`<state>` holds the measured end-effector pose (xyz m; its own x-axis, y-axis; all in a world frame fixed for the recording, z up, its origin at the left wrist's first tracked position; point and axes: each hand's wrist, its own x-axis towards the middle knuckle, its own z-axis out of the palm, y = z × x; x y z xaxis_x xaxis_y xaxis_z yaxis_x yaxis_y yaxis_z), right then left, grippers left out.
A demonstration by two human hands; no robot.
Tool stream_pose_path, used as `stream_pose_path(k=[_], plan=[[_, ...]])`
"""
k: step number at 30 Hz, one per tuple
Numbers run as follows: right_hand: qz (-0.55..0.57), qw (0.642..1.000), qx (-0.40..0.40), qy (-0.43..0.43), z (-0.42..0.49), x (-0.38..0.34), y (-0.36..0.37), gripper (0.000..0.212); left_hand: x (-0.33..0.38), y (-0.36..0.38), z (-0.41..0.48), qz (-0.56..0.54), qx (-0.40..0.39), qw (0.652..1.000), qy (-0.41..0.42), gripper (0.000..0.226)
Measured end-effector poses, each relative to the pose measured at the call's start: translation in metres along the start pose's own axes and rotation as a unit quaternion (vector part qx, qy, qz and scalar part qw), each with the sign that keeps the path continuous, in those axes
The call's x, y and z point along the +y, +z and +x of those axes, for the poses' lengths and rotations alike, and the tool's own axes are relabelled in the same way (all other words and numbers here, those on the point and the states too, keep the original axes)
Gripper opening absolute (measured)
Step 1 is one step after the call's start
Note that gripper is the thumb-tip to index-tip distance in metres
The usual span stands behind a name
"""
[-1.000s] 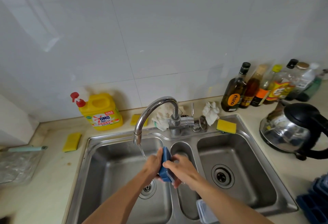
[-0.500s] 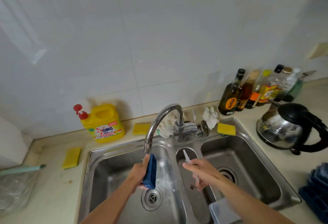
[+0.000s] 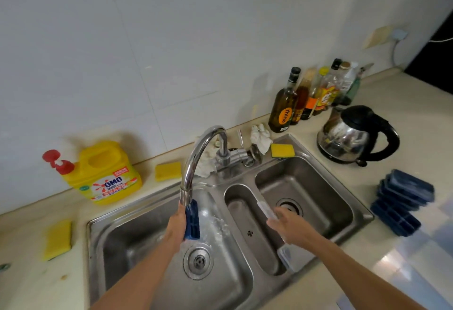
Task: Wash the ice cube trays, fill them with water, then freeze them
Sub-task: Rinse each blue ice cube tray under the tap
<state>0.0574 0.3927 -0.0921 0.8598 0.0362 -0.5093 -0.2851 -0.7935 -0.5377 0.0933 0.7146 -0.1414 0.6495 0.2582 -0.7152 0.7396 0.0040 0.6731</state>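
Held a blue ice cube tray (image 3: pixel 192 221) on edge in the left grip (image 3: pixel 175 226), fingers curled round its long side, with its upper end right at the spout of the faucet (image 3: pixel 196 162). Hung it over the left basin of the steel sink (image 3: pixel 362 214), just above the drain (image 3: pixel 198 260). Noted wet splash marks on the basin wall just right of that grip. Pinched a clear plastic lid (image 3: pixel 266 208) in the right grip (image 3: pixel 286 226), tilted over the narrow middle basin and well apart from the blue tray; could not read the exact finger placement through the blur. Noted another clear plastic piece (image 3: pixel 286 257) leaning in the same basin, just below the right grip. Spotted a stack of blue ice cube trays (image 3: pixel 402 199) on the tabletop (image 3: pixel 404 113), far right of the right grip, beyond the sink rim. Noted a kettle (image 3: pixel 355 135), a row of bottles (image 3: pixel 284 106) and a yellow sponge (image 3: pixel 282 150) behind the right grip. Noted a yellow detergent jug (image 3: pixel 103 174) behind and left of the left grip.
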Motion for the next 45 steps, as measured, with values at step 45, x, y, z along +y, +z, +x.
stream_pose_path(k=[45], plan=[[-0.150, 0.965, -0.033, -0.210, 0.019, -0.105, 0.045, 0.047, -0.001, -0.024, -0.051, -0.165, -0.079, 0.982, 0.052, 0.088]])
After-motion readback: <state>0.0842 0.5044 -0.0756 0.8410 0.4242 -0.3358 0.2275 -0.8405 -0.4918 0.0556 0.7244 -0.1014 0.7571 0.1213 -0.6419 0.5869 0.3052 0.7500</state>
